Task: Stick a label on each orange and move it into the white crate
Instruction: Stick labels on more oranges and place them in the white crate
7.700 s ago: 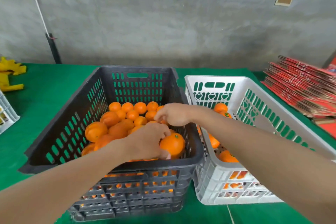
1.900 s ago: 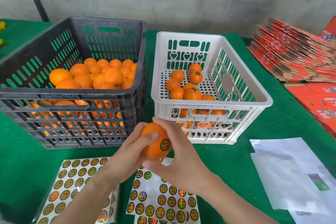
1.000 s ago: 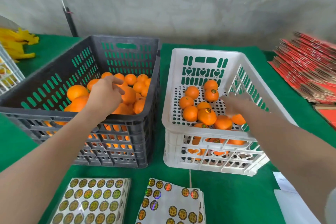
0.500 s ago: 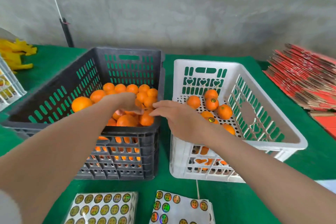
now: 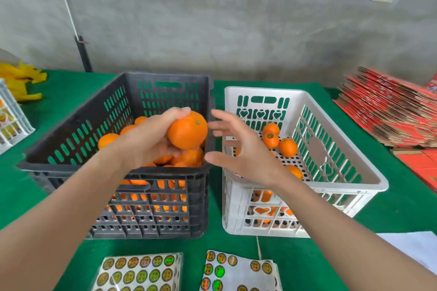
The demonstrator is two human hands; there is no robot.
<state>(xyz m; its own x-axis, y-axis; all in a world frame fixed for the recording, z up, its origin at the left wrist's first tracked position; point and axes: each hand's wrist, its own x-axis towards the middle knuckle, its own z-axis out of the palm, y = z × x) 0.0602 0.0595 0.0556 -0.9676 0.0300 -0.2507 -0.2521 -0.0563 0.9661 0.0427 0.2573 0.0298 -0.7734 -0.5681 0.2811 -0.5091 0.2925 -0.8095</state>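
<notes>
Left hand (image 5: 151, 143): curled round one orange (image 5: 187, 130), thumb over the top and fingers beneath, raised above the black crate (image 5: 71, 163).
Right hand (image 5: 238, 152): spread, fingers straight and apart, holding nothing. It is just beside the orange and not visibly touching it.
Orange: stem end faces the camera, and no label shows on the visible face.
White crate (image 5: 350, 156): beneath and beyond the right hand. It holds several oranges, at least one of them labelled.
Label sheets (image 5: 142, 271): below both wrists, nearer the person than either crate.
Step in hand (judgement): passing the orange between hands, or carrying it back to the sheets for labelling.
Risk 1: a drop. Cause: the left hand releases before the right closes, so the fruit strikes the two crate rims between the hands.
Risk 2: unlabelled fruit is deposited. Cause: the white crate lies directly under the receiving hand, while the sheets lie further back.
Risk 3: poor adhesion. Cause: the label is pressed over the stem dimple.
</notes>
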